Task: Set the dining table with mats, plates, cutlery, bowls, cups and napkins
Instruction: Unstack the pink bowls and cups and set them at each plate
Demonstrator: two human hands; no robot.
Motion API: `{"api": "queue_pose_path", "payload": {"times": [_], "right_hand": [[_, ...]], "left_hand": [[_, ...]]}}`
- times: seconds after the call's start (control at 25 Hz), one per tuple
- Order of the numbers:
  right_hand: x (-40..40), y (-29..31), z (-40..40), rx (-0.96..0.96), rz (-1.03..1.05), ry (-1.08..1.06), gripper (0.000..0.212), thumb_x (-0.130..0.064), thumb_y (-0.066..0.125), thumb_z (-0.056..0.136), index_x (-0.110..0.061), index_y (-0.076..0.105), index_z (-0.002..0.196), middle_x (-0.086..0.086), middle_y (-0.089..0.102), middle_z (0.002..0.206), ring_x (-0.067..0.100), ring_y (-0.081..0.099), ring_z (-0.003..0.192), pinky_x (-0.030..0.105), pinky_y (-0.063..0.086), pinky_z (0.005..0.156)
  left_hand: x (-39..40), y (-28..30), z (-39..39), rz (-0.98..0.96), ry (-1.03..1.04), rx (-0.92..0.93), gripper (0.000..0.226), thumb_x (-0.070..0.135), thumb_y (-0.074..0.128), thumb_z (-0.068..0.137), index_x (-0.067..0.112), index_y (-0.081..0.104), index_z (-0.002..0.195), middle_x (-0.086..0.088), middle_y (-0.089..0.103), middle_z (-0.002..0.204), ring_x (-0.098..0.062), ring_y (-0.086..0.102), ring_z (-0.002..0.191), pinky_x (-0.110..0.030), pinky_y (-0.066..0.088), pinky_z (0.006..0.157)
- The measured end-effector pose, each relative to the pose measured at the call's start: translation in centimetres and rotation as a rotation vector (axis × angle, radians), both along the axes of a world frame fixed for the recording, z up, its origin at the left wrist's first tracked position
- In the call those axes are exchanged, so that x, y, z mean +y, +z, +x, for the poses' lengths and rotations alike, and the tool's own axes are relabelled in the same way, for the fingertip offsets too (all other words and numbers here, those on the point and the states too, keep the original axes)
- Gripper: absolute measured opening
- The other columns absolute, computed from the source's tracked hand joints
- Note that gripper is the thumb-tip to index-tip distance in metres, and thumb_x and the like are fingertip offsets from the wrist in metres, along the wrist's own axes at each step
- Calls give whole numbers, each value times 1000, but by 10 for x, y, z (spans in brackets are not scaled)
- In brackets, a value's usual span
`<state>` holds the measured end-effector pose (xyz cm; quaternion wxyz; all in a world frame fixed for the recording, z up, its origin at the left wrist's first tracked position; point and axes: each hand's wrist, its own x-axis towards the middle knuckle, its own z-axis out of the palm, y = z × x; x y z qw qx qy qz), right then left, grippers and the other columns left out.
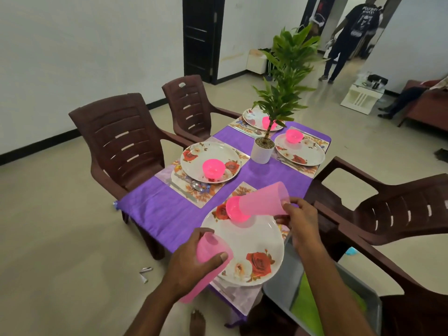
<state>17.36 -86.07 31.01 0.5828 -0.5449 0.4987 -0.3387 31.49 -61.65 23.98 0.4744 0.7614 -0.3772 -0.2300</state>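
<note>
My left hand (191, 260) grips a stack of pink plastic cups (208, 260), tilted, over the near edge of the table. My right hand (298, 219) holds a single pink cup (263, 200) on its side above the nearest floral plate (247, 241). A pink bowl (236, 210) sits on that plate, partly hidden by the cup. The purple-clothed table (169, 214) carries three more settings, each a floral mat, a plate and a pink bowl: near left (213, 168), far left (268, 122), far right (293, 135). Cutlery (196, 185) lies beside the left plate.
A potted plant (263, 151) stands mid-table. Brown plastic chairs flank it on the left (121, 141) and on the right (400, 209). A grey tray with green contents (322, 299) rests at the lower right. A person (349, 37) walks in the far doorway.
</note>
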Motion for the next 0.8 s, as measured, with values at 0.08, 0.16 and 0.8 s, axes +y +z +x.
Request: {"api": "queue_pose_path", "payload": {"times": [0.08, 0.16, 0.8], "right_hand": [[-33, -23, 33, -31, 31, -106, 11, -8, 58, 98, -13, 66, 104, 8, 71, 95, 26, 73, 67, 36, 62, 67], [-61, -46, 66, 3, 51, -158, 18, -7, 58, 96, -15, 66, 110, 8, 70, 106, 27, 76, 79, 40, 64, 74], [-141, -132, 178, 543, 5, -82, 27, -22, 50, 87, -3, 66, 96, 15, 74, 78, 25, 73, 61, 45, 62, 65]], "left_hand": [[-7, -2, 26, 24, 22, 9, 78, 92, 65, 59, 45, 46, 119, 22, 65, 106, -6, 68, 90, -29, 60, 72], [-16, -1, 52, 40, 33, 10, 76, 91, 65, 60, 45, 45, 117, 21, 64, 106, -8, 68, 90, -32, 61, 70], [-39, 2, 150, 78, 133, 161, 69, 80, 60, 69, 40, 60, 125, 27, 64, 118, 1, 63, 106, -17, 55, 72]]}}
